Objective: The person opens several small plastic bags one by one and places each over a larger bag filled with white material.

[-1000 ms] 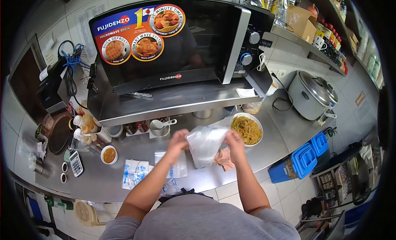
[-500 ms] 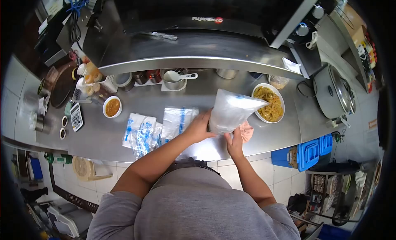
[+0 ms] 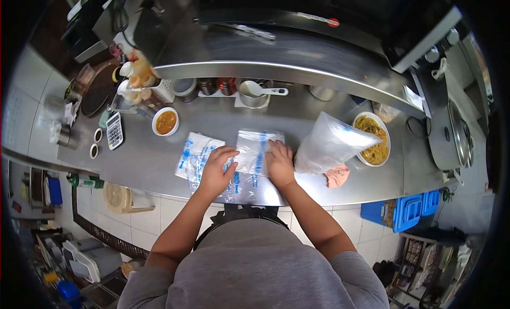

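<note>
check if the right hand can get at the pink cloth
Probably yes. The right hand, at the flat plastic packet, has the large plastic bag beside it, but bare counter along the front edge seems to leave a way to the pink cloth.

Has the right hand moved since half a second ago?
Yes: leftward. The right hand is now farther from the noodle bowl, at the flat plastic bags.

A commercial-looking kitchen: a stainless-steel counter [image 3: 207,117] lies beneath the left hand [image 3: 215,173] and right hand [image 3: 280,163], with a microwave oven [image 3: 340,5] beyond them, condiment bottles [image 3: 142,73] and a calculator [image 3: 114,131] to their left, a rice cooker [image 3: 443,141] far right.
</note>
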Tool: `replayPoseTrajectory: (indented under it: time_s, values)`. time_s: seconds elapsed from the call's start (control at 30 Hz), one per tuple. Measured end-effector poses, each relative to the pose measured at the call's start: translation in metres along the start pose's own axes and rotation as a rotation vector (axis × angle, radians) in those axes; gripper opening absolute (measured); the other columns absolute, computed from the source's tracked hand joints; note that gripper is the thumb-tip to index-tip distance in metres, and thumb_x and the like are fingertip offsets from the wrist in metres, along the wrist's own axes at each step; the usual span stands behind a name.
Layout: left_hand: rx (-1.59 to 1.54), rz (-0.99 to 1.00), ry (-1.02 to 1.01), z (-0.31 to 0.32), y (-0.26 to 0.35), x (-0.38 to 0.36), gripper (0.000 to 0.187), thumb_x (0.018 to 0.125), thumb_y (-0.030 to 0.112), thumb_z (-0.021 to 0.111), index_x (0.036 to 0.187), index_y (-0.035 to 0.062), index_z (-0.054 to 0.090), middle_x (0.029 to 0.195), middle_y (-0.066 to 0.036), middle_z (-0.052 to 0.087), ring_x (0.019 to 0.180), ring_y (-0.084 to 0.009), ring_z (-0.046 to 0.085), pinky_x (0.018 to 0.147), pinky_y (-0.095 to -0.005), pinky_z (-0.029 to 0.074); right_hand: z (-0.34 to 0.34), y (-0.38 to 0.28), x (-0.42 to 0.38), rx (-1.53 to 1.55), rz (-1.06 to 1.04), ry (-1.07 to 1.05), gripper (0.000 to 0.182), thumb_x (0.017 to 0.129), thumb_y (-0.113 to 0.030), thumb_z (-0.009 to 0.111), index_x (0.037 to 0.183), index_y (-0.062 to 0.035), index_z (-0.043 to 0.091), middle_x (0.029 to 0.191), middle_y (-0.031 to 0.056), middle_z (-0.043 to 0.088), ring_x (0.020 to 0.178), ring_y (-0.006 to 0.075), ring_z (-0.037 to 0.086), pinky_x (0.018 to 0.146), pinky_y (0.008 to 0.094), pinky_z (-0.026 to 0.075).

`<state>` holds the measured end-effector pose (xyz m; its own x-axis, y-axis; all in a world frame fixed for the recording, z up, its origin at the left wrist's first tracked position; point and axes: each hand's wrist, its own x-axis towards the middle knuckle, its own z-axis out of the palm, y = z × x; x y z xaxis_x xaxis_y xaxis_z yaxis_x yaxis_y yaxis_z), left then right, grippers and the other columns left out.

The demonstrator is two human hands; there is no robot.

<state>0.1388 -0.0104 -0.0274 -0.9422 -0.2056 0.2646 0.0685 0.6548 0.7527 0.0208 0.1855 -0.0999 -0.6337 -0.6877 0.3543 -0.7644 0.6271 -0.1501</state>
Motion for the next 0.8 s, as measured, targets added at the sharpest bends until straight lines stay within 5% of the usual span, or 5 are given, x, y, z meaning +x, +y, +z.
replayPoseTrajectory:
  time_s: [0.27, 0.4, 0.6, 0.7, 0.8]
  values:
    - [-0.133, -0.170, -0.203, 0.006, 0.000, 0.013, 0.093, 0.065, 0.014, 0.082, 0.143, 0.0080, 0.033, 0.123, -0.015, 0.056, 0.118, -0.0330, 0.048, 0.103, -0.0402, 0.035, -0.081, -0.039, -0.006, 0.862, 0.393, -0.140, 0.029, 0.078, 0.005, 0.066, 0.104, -0.0037, 0.058, 0.076, 0.0043, 0.055, 0.072, 0.0137, 0.054, 0.070, 0.0269, 0.045]
    - [-0.195, -0.162, -0.375, 0.025, -0.022, 0.036, 0.075, 0.068, 0.016, 0.080, 0.135, 0.0179, 0.049, 0.114, -0.008, 0.061, 0.110, -0.0293, 0.052, 0.098, -0.0366, 0.038, -0.090, -0.031, -0.013, 0.924, 0.437, -0.039, 0.037, 0.078, 0.007, 0.063, 0.113, -0.0041, 0.061, 0.080, 0.0095, 0.059, 0.072, 0.0183, 0.058, 0.067, 0.0289, 0.048]
    - [-0.080, 0.201, -0.293, -0.001, 0.067, 0.041, 0.043, 0.069, 0.018, 0.080, 0.109, 0.0153, 0.065, 0.121, -0.005, 0.059, 0.126, -0.0285, 0.046, 0.114, -0.0544, 0.014, -0.169, -0.045, -0.019, 0.758, 0.275, 0.029, 0.024, 0.083, -0.003, 0.066, 0.106, -0.0047, 0.064, 0.089, 0.0140, 0.067, 0.080, 0.0234, 0.066, 0.072, 0.0324, 0.051]
    - [-0.212, 0.449, -0.323, -0.013, 0.096, 0.050, 0.028, 0.073, 0.012, 0.078, 0.097, 0.0100, 0.063, 0.121, -0.005, 0.060, 0.124, -0.0263, 0.050, 0.112, -0.0504, 0.023, -0.205, -0.047, -0.023, 0.847, 0.366, 0.237, 0.020, 0.082, -0.007, 0.068, 0.101, -0.0041, 0.065, 0.088, 0.0120, 0.068, 0.077, 0.0237, 0.066, 0.070, 0.0323, 0.051]
    - [-1.011, 0.193, -0.461, -0.025, 0.144, 0.050, 0.017, 0.076, 0.008, 0.075, 0.082, 0.0072, 0.060, 0.114, -0.006, 0.063, 0.107, -0.0195, 0.059, 0.098, -0.0401, 0.043, -0.234, -0.035, -0.026, 0.807, 0.389, 0.284, 0.013, 0.082, -0.007, 0.069, 0.094, -0.0032, 0.066, 0.084, 0.0109, 0.067, 0.074, 0.0230, 0.064, 0.068, 0.0321, 0.050]
